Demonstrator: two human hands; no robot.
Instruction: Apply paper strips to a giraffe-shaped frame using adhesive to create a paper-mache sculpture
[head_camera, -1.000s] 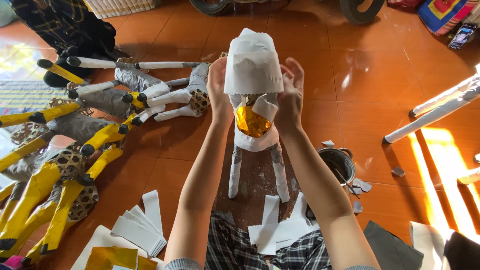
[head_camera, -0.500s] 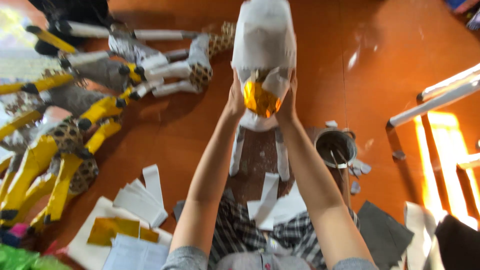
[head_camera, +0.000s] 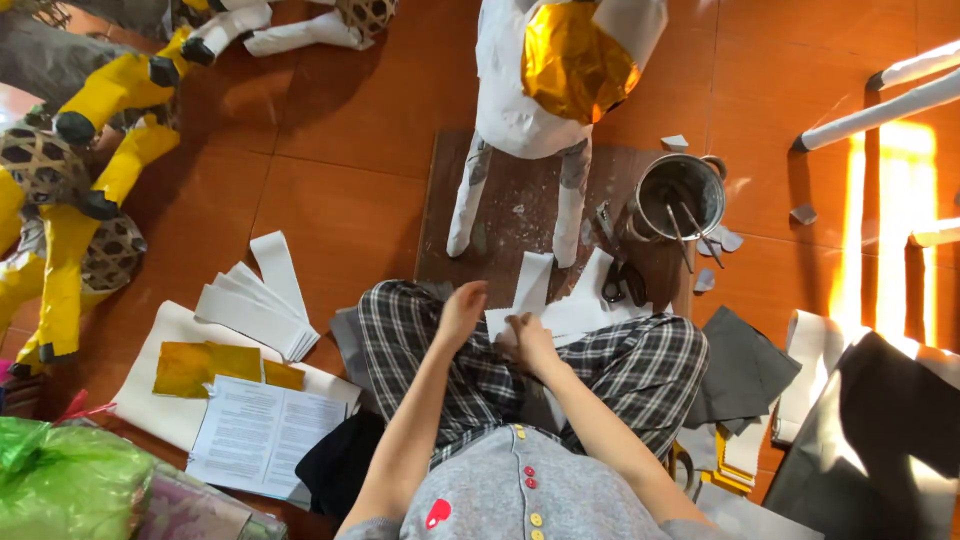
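I'm looking straight down at a floor (head_camera: 350, 130) of large orange-brown tiles with thin pale grout lines. Strong sunlight falls across the right side, laying bright yellow bars (head_camera: 905, 200) on the tiles and casting long dark shadows. A dark wooden board (head_camera: 520, 225), speckled with white flecks, lies flat on the tiles near the middle. White rods (head_camera: 880, 95) slant in from the right edge. I see no walls or windows from here.
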